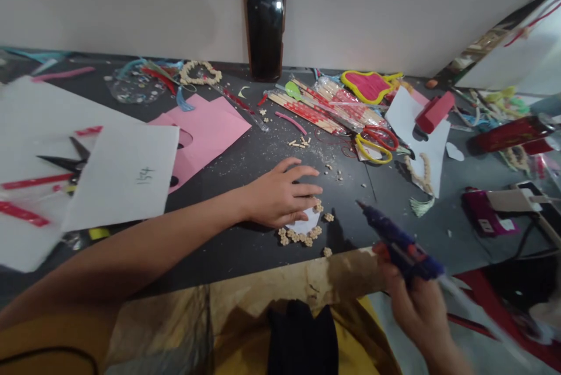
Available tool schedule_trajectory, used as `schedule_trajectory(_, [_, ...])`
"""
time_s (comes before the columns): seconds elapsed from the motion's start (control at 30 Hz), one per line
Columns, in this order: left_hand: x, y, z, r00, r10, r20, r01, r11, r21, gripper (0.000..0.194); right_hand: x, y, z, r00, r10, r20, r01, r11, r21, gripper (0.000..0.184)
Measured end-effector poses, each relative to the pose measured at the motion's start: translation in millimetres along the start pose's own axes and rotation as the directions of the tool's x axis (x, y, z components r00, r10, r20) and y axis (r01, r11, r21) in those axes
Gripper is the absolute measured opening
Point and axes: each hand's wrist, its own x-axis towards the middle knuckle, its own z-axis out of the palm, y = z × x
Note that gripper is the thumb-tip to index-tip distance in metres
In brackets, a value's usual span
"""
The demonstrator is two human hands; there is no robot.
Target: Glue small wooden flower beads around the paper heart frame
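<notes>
My left hand (284, 194) lies palm down over a small white paper piece (305, 223), its fingers spread and covering part of it. Pale flower-shaped clusters (300, 239) line the paper's visible lower edge, and a few loose ones (328, 217) sit just to its right. Off to the right, my right hand (412, 299) is wrapped round a dark blue hot glue gun (401, 240). The gun's nozzle points up and left, over the dark tabletop (346, 197). A translucent glue stick (473, 305) sticks out of its rear, blurred.
A phone (264, 30) leans against the wall. Scissors (377, 144), bundled chopstick-like sticks (311, 103) and short pale bits (299, 142) lie beyond my hands. Pink sheets (214, 129) and white boards (127, 182) cover the left. A bead loop (421, 170) and red bottle (511, 132) are right.
</notes>
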Motion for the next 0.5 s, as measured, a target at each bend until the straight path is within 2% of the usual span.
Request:
schedule_trajectory(0.07, [-0.2, -0.4, 0.5, 1.0, -0.004, 0.004, 0.004, 1.0, 0.003, 0.028, -9.5, -3.7, 8.4, 0.991, -0.135, 0.01, 0.135, 0.988, -0.08, 0.017])
schedule_trajectory(0.17, [-0.3, -0.9, 0.7, 1.0, -0.008, 0.009, 0.008, 1.0, 0.006, 0.028, -18.1, -7.1, 18.2, 0.983, -0.175, 0.047, 0.179, 0.979, -0.1, 0.029])
schedule_trajectory(0.23, [-0.3, -1.0, 0.6, 1.0, -0.006, 0.011, 0.006, 1.0, 0.008, 0.028, -22.0, -7.1, 22.3, 0.983, -0.16, 0.091, 0.167, 0.983, -0.078, 0.037])
schedule_trajectory(0.33, [-0.3, -1.1, 0.5, 1.0, 0.005, 0.004, -0.005, 1.0, 0.014, 0.028, -27.2, -5.0, 26.8, 0.982, -0.103, 0.161, 0.108, 0.994, -0.023, 0.04])
schedule_trajectory(0.5, [-0.2, -1.3, 0.3, 1.0, 0.002, -0.002, -0.002, 1.0, 0.016, 0.026, -33.3, 4.5, 37.1, 0.99, 0.025, 0.142, -0.029, 0.999, 0.025, 0.042])
